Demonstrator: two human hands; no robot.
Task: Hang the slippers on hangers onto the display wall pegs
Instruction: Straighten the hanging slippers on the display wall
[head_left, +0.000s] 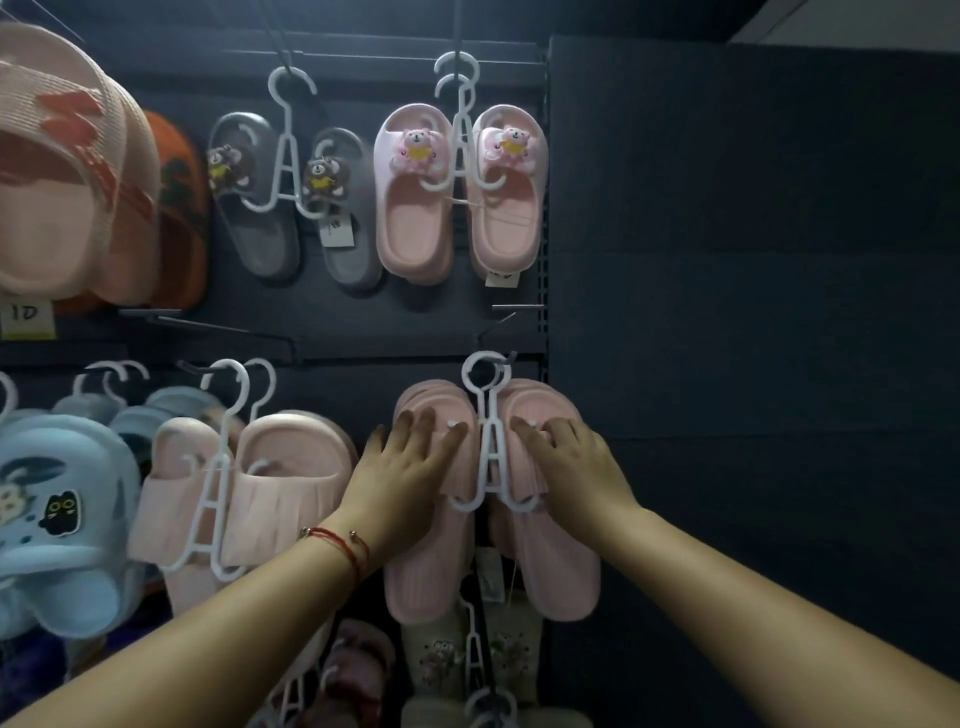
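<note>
Two bare forearms reach up from the bottom edge, the left one wearing a thin red string bracelet (347, 546) at the wrist. Left hand (402, 475) lies flat with fingers spread on the strap of the left slipper of a pair of pale pink ribbed rubber slippers (426, 566); right hand (569, 470) rests on the right slipper's strap, fingers loosely bent and pressing on it, not wrapped round it. Between the hands runs a white plastic A-shaped slipper hanger (488, 441), its hook looped over a dark metal peg (498, 332) on the dark display wall (727, 260). Just left hangs another pale pink fringed pair (244, 483), then light blue cartoon clogs (57, 519). Higher up hang pink bear-trimmed slippers (457, 197), grey bear-trimmed slippers (296, 208) and, at far left, a pink knitted-look pair (67, 182).
</note>
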